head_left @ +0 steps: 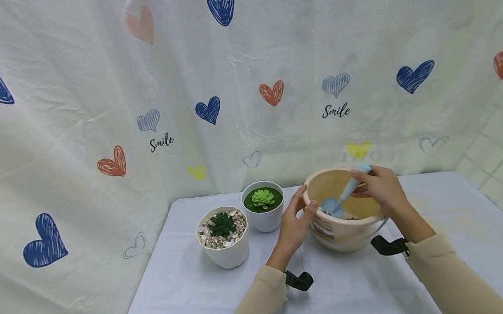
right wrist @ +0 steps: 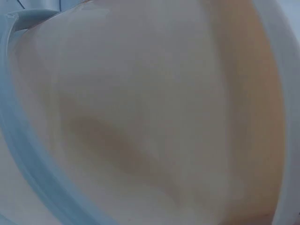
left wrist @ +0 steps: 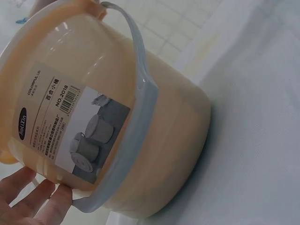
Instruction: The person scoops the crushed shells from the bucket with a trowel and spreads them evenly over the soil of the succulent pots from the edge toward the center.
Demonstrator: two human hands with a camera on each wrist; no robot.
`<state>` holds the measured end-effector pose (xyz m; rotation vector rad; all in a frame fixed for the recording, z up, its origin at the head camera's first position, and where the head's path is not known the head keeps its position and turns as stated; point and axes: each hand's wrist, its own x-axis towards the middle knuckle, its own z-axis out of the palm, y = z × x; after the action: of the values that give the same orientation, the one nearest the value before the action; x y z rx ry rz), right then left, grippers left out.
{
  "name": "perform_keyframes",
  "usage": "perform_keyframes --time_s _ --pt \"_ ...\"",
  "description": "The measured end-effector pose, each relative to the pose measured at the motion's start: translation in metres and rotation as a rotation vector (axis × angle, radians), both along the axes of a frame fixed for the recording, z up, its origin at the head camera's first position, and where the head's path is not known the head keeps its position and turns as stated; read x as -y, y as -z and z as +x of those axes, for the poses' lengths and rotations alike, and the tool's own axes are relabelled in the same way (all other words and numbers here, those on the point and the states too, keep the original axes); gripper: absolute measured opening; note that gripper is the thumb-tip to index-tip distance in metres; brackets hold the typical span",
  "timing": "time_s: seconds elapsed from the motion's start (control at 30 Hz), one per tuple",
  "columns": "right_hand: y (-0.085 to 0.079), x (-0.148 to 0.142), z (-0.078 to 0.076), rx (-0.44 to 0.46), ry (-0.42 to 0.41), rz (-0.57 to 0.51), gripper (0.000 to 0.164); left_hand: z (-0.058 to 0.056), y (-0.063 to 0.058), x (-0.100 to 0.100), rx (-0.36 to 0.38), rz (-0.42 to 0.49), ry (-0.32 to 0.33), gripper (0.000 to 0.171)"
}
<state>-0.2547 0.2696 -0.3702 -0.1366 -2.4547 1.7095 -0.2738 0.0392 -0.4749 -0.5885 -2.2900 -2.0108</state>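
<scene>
A cream bucket (head_left: pixel 344 236) stands on the table, some pale gravel (head_left: pixel 350 216) showing at the bottom. My left hand (head_left: pixel 292 226) holds it by the left side of its rim, thumb over the edge and fingers against the outside. In the left wrist view, those fingers (left wrist: pixel 55 206) lie beside the bucket's printed label (left wrist: pixel 70 122). With my right hand (head_left: pixel 382 190) I grip a small blue shovel (head_left: pixel 349 188) by its handle. The shovel's scoop points down and left inside the bucket. Only the bucket's outer wall (right wrist: pixel 154 93) fills the right wrist view, hiding the shovel.
Left of the bucket stand two white pots, one with a dark green succulent (head_left: pixel 221 224) in pebbles, the other with a bright green succulent (head_left: pixel 263 198). The bucket's blue-grey handle (left wrist: pixel 140 112) hangs down outside. A heart-printed curtain (head_left: pixel 242 53) hangs behind the table (head_left: pixel 173 293).
</scene>
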Motion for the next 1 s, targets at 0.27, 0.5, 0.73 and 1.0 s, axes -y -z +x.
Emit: perform_keyframes --time_s 0.27,0.5,0.73,1.0 --pt "-0.004 -0.014 0.008 -0.046 0.004 -0.379 0.027 0.0 0.001 -0.001 -0.004 0.001 0.0 0.057" --pt "-0.002 -0.029 0.014 -0.06 0.005 -0.546 0.019 -0.003 0.002 -0.001 -0.014 -0.003 -0.003 0.058" --pt "0.002 -0.04 0.02 -0.091 0.048 -0.685 0.018 -0.001 0.002 -0.001 -0.012 0.0 -0.003 0.058" --pt "0.007 -0.043 0.021 -0.116 0.052 -0.792 0.012 0.0 0.001 -0.001 0.004 -0.007 -0.004 0.058"
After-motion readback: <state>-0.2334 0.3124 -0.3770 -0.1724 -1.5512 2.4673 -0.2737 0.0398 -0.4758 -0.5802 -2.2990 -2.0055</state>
